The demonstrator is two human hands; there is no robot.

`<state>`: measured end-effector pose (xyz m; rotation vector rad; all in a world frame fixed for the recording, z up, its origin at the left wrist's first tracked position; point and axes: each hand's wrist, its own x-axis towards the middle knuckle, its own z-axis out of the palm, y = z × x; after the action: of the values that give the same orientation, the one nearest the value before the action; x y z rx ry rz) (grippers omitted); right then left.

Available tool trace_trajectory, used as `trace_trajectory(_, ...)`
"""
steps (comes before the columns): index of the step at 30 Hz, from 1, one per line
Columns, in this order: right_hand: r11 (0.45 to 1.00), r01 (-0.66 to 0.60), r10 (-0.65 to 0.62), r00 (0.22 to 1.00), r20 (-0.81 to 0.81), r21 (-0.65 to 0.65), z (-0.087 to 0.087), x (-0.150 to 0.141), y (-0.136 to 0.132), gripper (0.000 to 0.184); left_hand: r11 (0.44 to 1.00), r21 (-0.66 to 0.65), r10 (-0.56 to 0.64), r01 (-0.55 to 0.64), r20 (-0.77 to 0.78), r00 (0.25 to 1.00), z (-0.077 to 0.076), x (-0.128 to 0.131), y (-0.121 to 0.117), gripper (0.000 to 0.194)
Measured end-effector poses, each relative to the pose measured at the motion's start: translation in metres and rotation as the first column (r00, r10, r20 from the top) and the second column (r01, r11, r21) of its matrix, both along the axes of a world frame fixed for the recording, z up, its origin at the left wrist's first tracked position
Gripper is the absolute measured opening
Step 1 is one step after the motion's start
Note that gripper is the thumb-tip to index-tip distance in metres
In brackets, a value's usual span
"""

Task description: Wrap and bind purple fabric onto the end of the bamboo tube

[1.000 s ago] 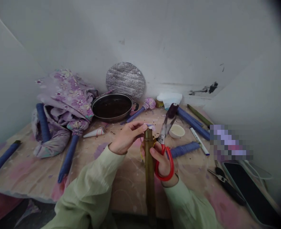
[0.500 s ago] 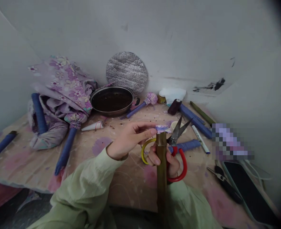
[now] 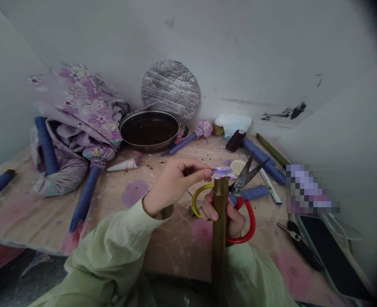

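My left hand (image 3: 182, 181) pinches the edge of a small purple-and-white cloth piece (image 3: 223, 172) that lies over the top end of a bamboo tube (image 3: 219, 221). Upright in front of me, the tube is gripped by my right hand (image 3: 235, 219), whose fingers come round from behind it. The same hand also holds scissors (image 3: 239, 187) with one yellow and one red handle. Their blades are parted and point up to the right, just beside the cloth. Part of the right hand is hidden behind the tube.
A dark pan (image 3: 150, 132) stands at the back beside a silver foil disc (image 3: 171, 90). Flowered fabric (image 3: 82, 106) and blue-wrapped sticks (image 3: 86, 196) lie left. Towards the right are a thread spool (image 3: 236, 141), a marker (image 3: 271, 187), a screwdriver (image 3: 303, 249) and a phone (image 3: 332, 260).
The view has shifted slightly. My left hand's fingers have drawn closer together at the cloth's edge. My right hand keeps its hold on the bamboo tube and scissors.
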<state>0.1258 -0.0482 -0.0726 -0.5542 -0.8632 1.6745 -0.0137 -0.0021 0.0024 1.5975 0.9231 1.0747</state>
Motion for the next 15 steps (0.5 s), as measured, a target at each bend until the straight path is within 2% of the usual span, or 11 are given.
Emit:
trace_trajectory(4,0.999,0.004,-0.002,0.999,-0.040,0.032,-0.0046,0.0013,0.0006,0.033,0.999,0.052,0.006,-0.004,-0.043,0.999,0.0017,0.0003,-0.0018,0.015)
trace_trajectory(10,0.984,-0.054,0.078,0.988,-0.136,0.171,-0.0101,0.0035,0.0027,0.028,0.993,0.094,-0.060,0.068,-0.076,0.995,0.0058,-0.0025,0.0003,0.018)
trace_trajectory(15,0.975,-0.120,0.147,0.980,-0.134,0.189,-0.0103,0.0052,0.0025,0.030,0.984,0.157,-0.058,0.086,-0.176,0.983,0.0064,-0.0062,0.0028,0.022)
